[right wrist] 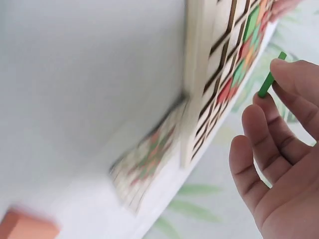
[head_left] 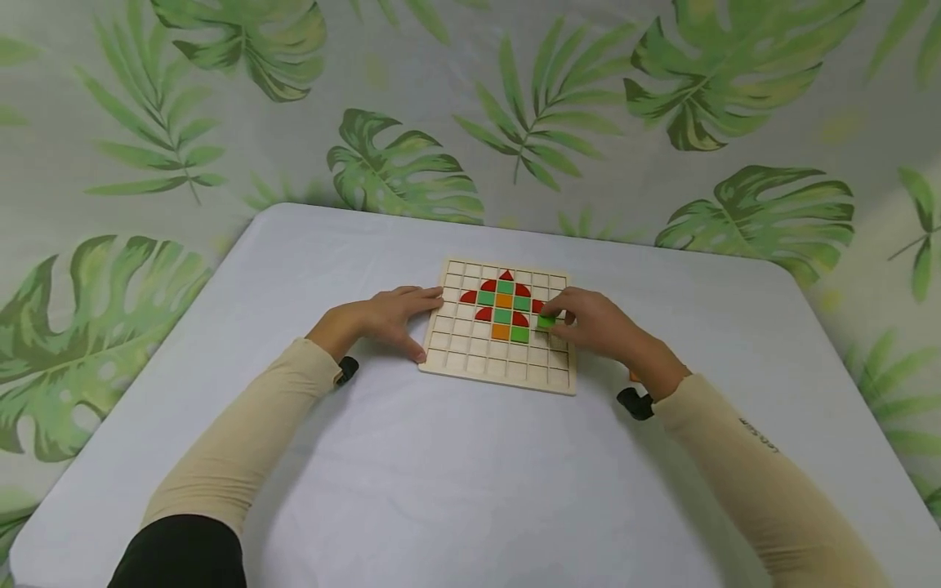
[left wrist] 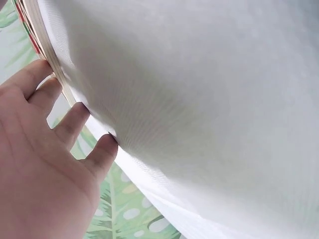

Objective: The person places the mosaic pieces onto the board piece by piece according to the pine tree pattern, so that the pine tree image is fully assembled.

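Observation:
A wooden grid board (head_left: 456, 359) lies on the table, with red, green and orange tiles set in its middle and upper cells. Between thumb and index finger, my right hand (head_left: 599, 322) pinches a thin green square tile (right wrist: 272, 75) above the board's right side. In the head view this tile hangs just right of the lower red and green pieces. My left hand (head_left: 385, 317) is spread with extended fingers, its fingertips and thumb at the board's left edge. The left wrist view shows those fingers (left wrist: 74, 122) next to the board's side.
A white cloth covers the table (head_left: 412, 474). The right wrist view shows a patterned card (right wrist: 147, 167) beside the board and a blurred orange block (right wrist: 30, 226) nearer the wrist. Leaf-printed fabric (head_left: 412, 163) stands behind the table.

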A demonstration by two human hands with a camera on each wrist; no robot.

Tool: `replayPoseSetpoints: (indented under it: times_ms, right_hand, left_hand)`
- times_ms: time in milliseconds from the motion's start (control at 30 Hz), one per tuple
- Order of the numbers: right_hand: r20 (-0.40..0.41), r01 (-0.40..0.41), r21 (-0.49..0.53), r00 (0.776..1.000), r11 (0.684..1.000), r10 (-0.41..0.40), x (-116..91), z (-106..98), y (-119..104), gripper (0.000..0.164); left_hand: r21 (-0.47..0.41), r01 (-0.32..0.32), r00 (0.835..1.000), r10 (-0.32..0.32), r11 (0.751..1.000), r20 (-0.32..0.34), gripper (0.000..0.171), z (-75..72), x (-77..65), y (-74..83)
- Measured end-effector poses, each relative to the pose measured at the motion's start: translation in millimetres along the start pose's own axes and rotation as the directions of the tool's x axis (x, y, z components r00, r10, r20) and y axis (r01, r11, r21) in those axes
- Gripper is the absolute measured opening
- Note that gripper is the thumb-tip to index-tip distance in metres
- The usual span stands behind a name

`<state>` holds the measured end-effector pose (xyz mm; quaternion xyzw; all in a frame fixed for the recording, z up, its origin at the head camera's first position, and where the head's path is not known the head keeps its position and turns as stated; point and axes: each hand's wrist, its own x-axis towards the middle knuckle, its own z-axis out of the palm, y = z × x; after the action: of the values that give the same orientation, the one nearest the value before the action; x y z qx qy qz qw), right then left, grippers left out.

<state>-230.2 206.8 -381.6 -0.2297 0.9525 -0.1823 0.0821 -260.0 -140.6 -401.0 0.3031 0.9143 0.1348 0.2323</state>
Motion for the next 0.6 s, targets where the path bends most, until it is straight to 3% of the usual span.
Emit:
replayPoseSetpoints:
  times_ms: [200,433,600]
  right_hand:
    - [0.019,0.051,0.004,0.999,0.999,-0.051,16.6,14.0,-23.7,0.025]
    - [0.014,0.176,-0.11,0.984,0.978,-0.176,32.0,31.4,-47.0,0.02]
    - [0.011,0.212,-0.167,0.977,0.963,-0.213,36.9,39.8,-54.7,0.019]
  left_hand:
    - [-0.013,0.021,1.0,-0.021,1.0,0.006,0.102,-1.2,0.0,0.8]
    - [-0.029,0.023,0.999,-0.022,0.999,0.029,0.103,-0.4,0.3,2.1]
    - [-0.021,0.019,0.999,-0.018,1.0,0.033,0.102,-0.9,0.5,1.8]
